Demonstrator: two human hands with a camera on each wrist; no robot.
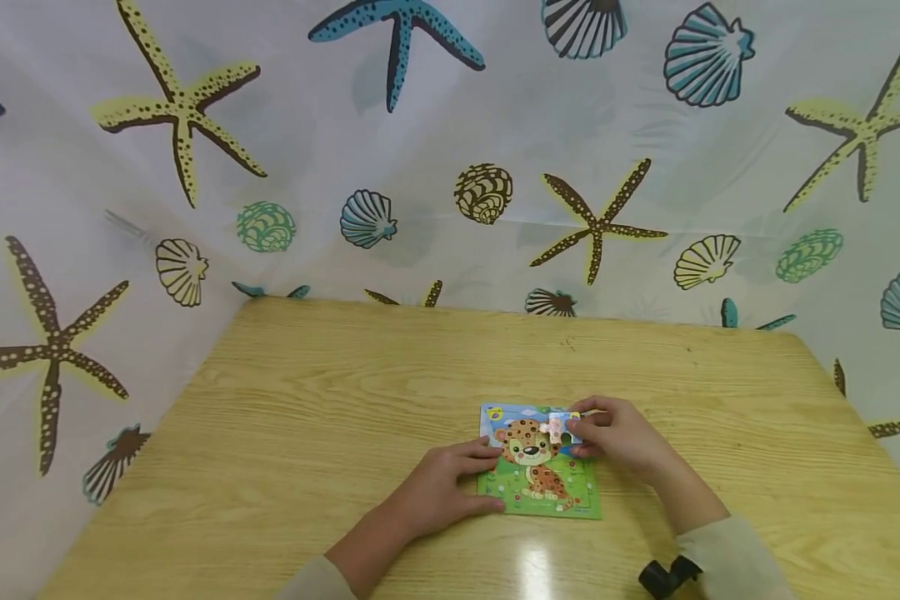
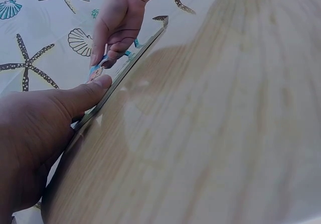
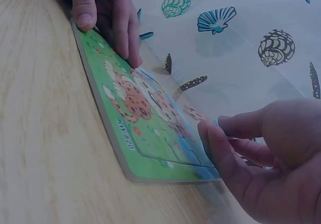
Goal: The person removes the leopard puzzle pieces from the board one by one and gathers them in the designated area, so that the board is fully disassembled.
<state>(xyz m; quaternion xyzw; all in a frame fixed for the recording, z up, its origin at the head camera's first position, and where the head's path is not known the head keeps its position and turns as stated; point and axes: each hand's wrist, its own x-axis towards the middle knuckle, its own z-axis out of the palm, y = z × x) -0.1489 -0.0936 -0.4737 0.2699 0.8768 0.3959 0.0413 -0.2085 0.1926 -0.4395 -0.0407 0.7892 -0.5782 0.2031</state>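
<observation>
A jigsaw puzzle board (image 1: 512,490) with a cartoon leopard on green grass lies flat on the wooden table. My right hand (image 1: 621,439) pinches a puzzle piece (image 1: 557,429) between thumb and fingers, over the board's upper right corner. This piece shows orange spots and blue, and it looks tilted against the picture below. At the board's left side, my left hand (image 1: 450,485) rests with extended fingers on the edge, thumb near the lower left corner. In the right wrist view, the fingers of the right hand (image 3: 271,153) hide much of the piece.
The wooden table (image 1: 307,417) stretches around the board on all sides. Behind and beside it hangs a white cloth (image 1: 420,267) printed with starfish and shells. A black device (image 1: 663,577) is strapped at the right wrist, near the beige sleeve.
</observation>
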